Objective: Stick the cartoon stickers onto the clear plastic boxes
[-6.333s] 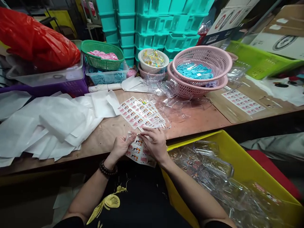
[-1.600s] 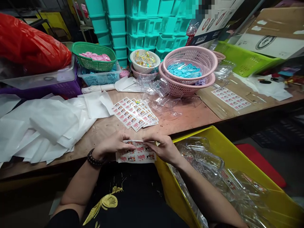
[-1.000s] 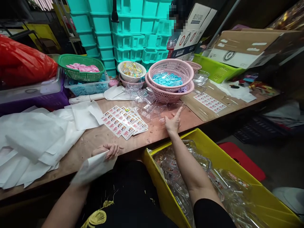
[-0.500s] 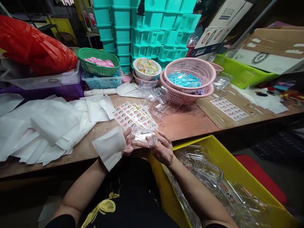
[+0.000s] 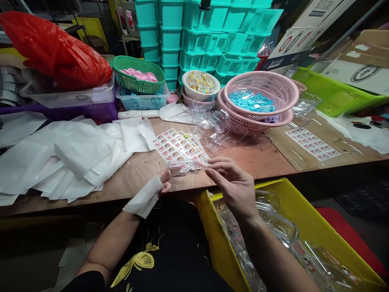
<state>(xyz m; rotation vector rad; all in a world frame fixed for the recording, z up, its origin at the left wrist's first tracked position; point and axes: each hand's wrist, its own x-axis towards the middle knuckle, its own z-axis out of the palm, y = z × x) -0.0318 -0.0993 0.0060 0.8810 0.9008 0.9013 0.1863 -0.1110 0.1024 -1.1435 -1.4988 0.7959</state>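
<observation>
My left hand (image 5: 165, 181) is closed on the near left end of a small clear plastic box (image 5: 182, 167), held above the table edge. A white paper sheet (image 5: 144, 198) lies over the back of this hand and its wrist. My right hand (image 5: 235, 184) is at the box's right end, thumb and fingers drawn together in a pinch around a thin pinkish bit that I cannot make out. Just beyond the box, printed sticker sheets (image 5: 173, 146) lie fanned on the table, with a small yellow-green piece on top.
White paper sheets (image 5: 75, 150) are heaped at left. Clear plastic boxes (image 5: 217, 125) lie before pink baskets (image 5: 258, 91) of blue pieces. A white bowl (image 5: 200, 85) and green basket (image 5: 138, 75) stand behind. A yellow bin (image 5: 288, 186) with clear boxes is at my right.
My right hand has moved right and up, and the small clear piece in its fingers no longer shows. The sheet on my left hand has tilted. The view has shifted left.
</observation>
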